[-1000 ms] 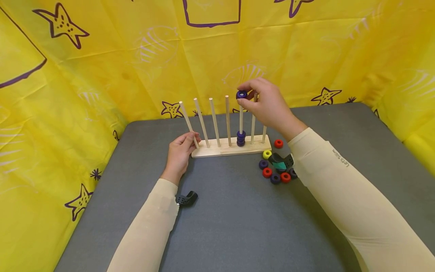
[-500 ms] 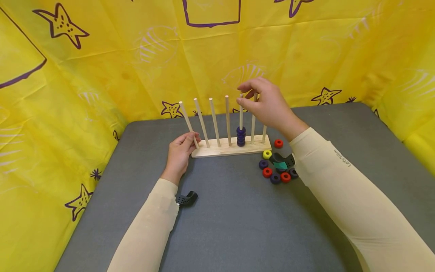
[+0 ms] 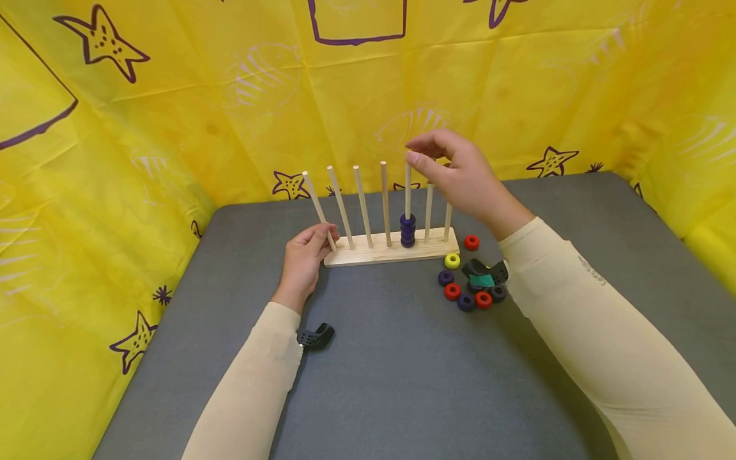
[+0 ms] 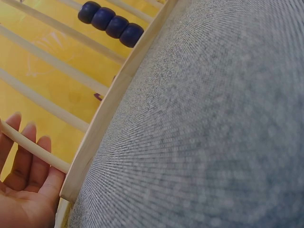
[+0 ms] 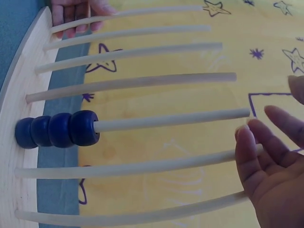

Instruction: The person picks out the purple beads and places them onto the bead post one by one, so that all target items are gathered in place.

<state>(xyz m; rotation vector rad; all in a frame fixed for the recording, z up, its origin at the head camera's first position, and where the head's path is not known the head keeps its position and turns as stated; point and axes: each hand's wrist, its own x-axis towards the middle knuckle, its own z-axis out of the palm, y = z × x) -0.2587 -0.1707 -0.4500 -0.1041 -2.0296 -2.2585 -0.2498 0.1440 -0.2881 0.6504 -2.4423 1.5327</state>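
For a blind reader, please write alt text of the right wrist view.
Four blue beads on one peg of a wooden rack; the empty right hand is near that peg's tip, the left hand holds an end peg.

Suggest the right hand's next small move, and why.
Probably lower the right hand to a loose blue bead on the table: the hand looks empty, and the four blue beads stacked on one peg leave bare wood above.

Place: a draped booth round a table, perhaps a recording station; the room beyond is hidden.
Yellow cloth (image 3: 356,96): creased, printed with starfish (image 3: 103,46) and striped fish (image 3: 259,76), hung behind and along both sides.
Tabletop (image 3: 368,370): plain grey.
Wrist gear (image 3: 315,337): black, perforated, a piece each side.
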